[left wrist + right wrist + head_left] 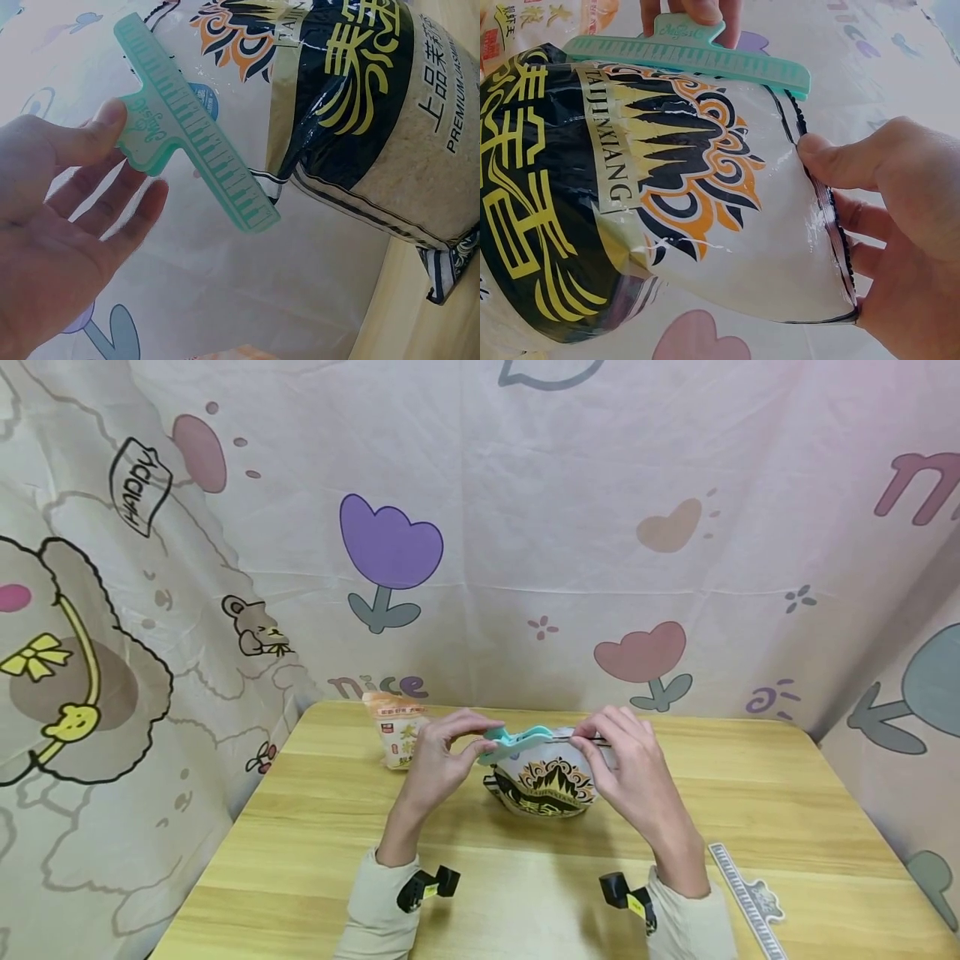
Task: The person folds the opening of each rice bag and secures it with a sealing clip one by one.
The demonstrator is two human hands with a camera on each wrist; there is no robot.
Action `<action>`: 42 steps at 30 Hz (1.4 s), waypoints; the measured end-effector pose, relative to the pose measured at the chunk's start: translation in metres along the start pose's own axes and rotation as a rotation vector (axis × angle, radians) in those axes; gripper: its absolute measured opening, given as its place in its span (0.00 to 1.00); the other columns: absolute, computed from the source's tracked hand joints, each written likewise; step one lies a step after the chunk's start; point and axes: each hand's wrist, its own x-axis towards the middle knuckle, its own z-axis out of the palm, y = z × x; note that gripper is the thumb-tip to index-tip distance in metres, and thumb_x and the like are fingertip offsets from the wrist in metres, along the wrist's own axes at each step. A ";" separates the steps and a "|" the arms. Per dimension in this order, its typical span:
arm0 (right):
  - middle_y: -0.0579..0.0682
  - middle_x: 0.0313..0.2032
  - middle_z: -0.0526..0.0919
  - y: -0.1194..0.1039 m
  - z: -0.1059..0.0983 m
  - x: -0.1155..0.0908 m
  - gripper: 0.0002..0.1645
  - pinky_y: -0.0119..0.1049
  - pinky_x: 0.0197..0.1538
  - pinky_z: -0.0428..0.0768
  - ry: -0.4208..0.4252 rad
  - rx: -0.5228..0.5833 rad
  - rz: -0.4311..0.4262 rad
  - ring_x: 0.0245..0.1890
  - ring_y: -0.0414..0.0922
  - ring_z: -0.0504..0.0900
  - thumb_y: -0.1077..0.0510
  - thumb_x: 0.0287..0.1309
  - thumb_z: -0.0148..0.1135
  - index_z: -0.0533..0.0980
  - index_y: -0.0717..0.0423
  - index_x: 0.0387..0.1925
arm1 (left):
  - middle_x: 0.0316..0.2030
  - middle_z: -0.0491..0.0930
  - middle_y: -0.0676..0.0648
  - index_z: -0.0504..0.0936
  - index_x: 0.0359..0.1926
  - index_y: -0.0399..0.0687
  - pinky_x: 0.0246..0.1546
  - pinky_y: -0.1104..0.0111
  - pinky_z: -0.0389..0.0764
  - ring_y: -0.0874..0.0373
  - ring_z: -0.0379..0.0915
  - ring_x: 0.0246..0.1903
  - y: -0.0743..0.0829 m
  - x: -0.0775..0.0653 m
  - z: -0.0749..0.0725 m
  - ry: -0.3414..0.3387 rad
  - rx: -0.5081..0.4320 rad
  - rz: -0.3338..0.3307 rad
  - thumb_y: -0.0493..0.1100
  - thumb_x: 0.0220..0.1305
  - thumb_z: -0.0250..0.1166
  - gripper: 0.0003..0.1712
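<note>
A rice bag (551,785) with a black, gold and orange print stands on the table, its pale upper part raised. My left hand (442,760) pinches the handle of a mint-green sealing clip (195,127) with piano-key markings, thumb on one side and fingers on the other. The clip's long bar lies along one side of the bag's upper part; whether its jaws bite the film I cannot tell. At the bag's dark-trimmed top edge, my right hand (885,202) pinches the film between thumb and fingers. Rice shows through the bag's clear lower panel in the left wrist view.
Behind my left hand stands a smaller white and orange food packet (397,731). A white-grey clip (750,902) with similar key markings lies on the wooden table (750,793) at the front right. Printed cloth (525,543) hangs behind the table and at both sides.
</note>
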 end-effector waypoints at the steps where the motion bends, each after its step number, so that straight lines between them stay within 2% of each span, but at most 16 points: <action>1: 0.36 0.33 0.76 0.000 0.000 0.000 0.05 0.38 0.40 0.60 -0.001 0.003 0.000 0.35 0.37 0.68 0.62 0.55 0.65 0.78 0.48 0.33 | 0.40 0.83 0.47 0.84 0.43 0.43 0.43 0.60 0.80 0.50 0.79 0.40 0.001 -0.001 0.000 -0.001 0.009 -0.005 0.36 0.54 0.69 0.14; 6: 0.37 0.33 0.77 0.000 -0.003 -0.001 0.06 0.40 0.46 0.64 -0.008 0.014 -0.006 0.36 0.38 0.69 0.63 0.55 0.64 0.79 0.49 0.34 | 0.43 0.82 0.53 0.84 0.45 0.47 0.49 0.60 0.76 0.58 0.77 0.45 0.006 -0.003 -0.002 -0.010 0.081 -0.025 0.37 0.54 0.70 0.15; 10: 0.38 0.34 0.77 0.000 -0.005 -0.003 0.06 0.41 0.49 0.65 -0.008 0.015 -0.009 0.37 0.39 0.70 0.63 0.55 0.64 0.80 0.50 0.36 | 0.45 0.81 0.54 0.83 0.47 0.47 0.54 0.63 0.73 0.59 0.75 0.48 0.009 -0.006 -0.002 -0.020 0.124 -0.027 0.38 0.55 0.70 0.16; 14: 0.39 0.35 0.77 0.000 -0.008 -0.006 0.07 0.37 0.49 0.67 0.004 0.012 -0.006 0.39 0.41 0.72 0.63 0.56 0.64 0.80 0.51 0.37 | 0.47 0.81 0.52 0.82 0.49 0.45 0.55 0.63 0.72 0.59 0.75 0.49 0.010 -0.008 0.000 -0.025 0.122 -0.023 0.38 0.55 0.70 0.18; 20: 0.40 0.36 0.78 0.002 -0.012 -0.009 0.07 0.29 0.40 0.67 0.021 0.001 0.003 0.37 0.39 0.71 0.62 0.55 0.65 0.80 0.52 0.38 | 0.49 0.80 0.49 0.81 0.50 0.42 0.56 0.63 0.71 0.56 0.75 0.50 0.020 -0.006 0.007 0.007 0.117 0.067 0.36 0.56 0.69 0.18; 26: 0.41 0.37 0.78 0.005 -0.016 -0.009 0.09 0.29 0.38 0.66 0.041 0.000 -0.006 0.38 0.40 0.70 0.63 0.54 0.65 0.80 0.52 0.38 | 0.50 0.78 0.48 0.80 0.51 0.45 0.55 0.63 0.71 0.56 0.72 0.52 0.035 0.001 0.023 0.042 0.143 0.143 0.35 0.58 0.67 0.18; 30: 0.43 0.39 0.79 0.005 -0.016 -0.007 0.10 0.31 0.40 0.66 0.064 0.007 -0.034 0.40 0.42 0.71 0.66 0.53 0.62 0.80 0.54 0.39 | 0.50 0.77 0.49 0.81 0.50 0.46 0.54 0.65 0.70 0.57 0.69 0.53 0.042 0.007 0.036 0.032 0.237 0.188 0.36 0.58 0.67 0.17; 35: 0.46 0.39 0.79 0.004 -0.012 -0.007 0.12 0.38 0.44 0.67 0.105 0.007 -0.071 0.41 0.45 0.71 0.69 0.51 0.59 0.80 0.57 0.38 | 0.47 0.77 0.51 0.82 0.46 0.47 0.52 0.66 0.67 0.57 0.68 0.50 0.050 0.019 0.049 -0.015 0.434 0.247 0.38 0.59 0.66 0.13; 38: 0.46 0.38 0.78 0.005 -0.010 -0.007 0.11 0.41 0.45 0.66 0.096 -0.015 -0.081 0.41 0.46 0.71 0.68 0.52 0.59 0.80 0.57 0.38 | 0.43 0.77 0.52 0.82 0.42 0.48 0.47 0.67 0.67 0.58 0.68 0.46 0.053 0.026 0.055 -0.039 0.547 0.257 0.41 0.59 0.67 0.09; 42: 0.46 0.37 0.77 0.008 -0.011 -0.008 0.09 0.43 0.47 0.66 0.070 -0.054 -0.075 0.41 0.45 0.71 0.65 0.53 0.60 0.79 0.57 0.38 | 0.38 0.75 0.54 0.82 0.39 0.51 0.42 0.67 0.66 0.58 0.67 0.41 0.054 0.032 0.061 -0.081 0.652 0.251 0.43 0.60 0.67 0.06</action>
